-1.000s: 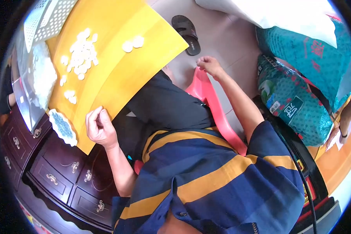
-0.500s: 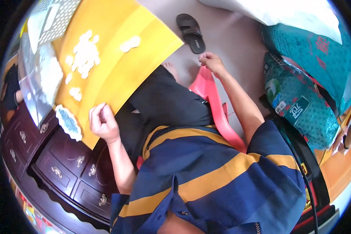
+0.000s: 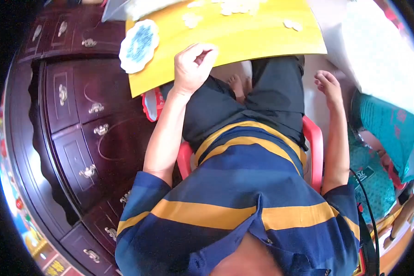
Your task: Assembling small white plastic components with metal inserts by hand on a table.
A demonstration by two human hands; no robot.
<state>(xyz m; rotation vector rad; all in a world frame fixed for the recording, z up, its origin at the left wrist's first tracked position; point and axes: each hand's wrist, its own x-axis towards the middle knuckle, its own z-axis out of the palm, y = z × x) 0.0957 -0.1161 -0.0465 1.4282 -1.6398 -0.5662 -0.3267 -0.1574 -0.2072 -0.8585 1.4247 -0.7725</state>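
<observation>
My left hand [image 3: 194, 68] hangs over the near edge of a yellow tabletop [image 3: 244, 50], its fingers curled into a loose fist. I see nothing in it. Left of it, at the table's corner, is a white scalloped dish [image 3: 139, 46] with a blue-grey middle. Small white pieces [image 3: 192, 20] lie in loose groups farther back, with a few more white pieces [image 3: 293, 25] toward the right. Out past the table's right end my right hand [image 3: 328, 85] is held in the air, fingers bent inward and nothing visible between them.
My legs reach under the table from a red plastic chair [image 3: 313, 149]. Dark wooden drawers [image 3: 73, 96] stand along the left. On the right are a white bag [image 3: 377, 55] and teal bags [image 3: 391, 133]. A black cable [image 3: 371, 211] runs down beside my right arm.
The view has swung round, so the table now lies straight ahead and the drawers fill the left. My right hand has moved away from the red chair's arm. Both hands stay curled.
</observation>
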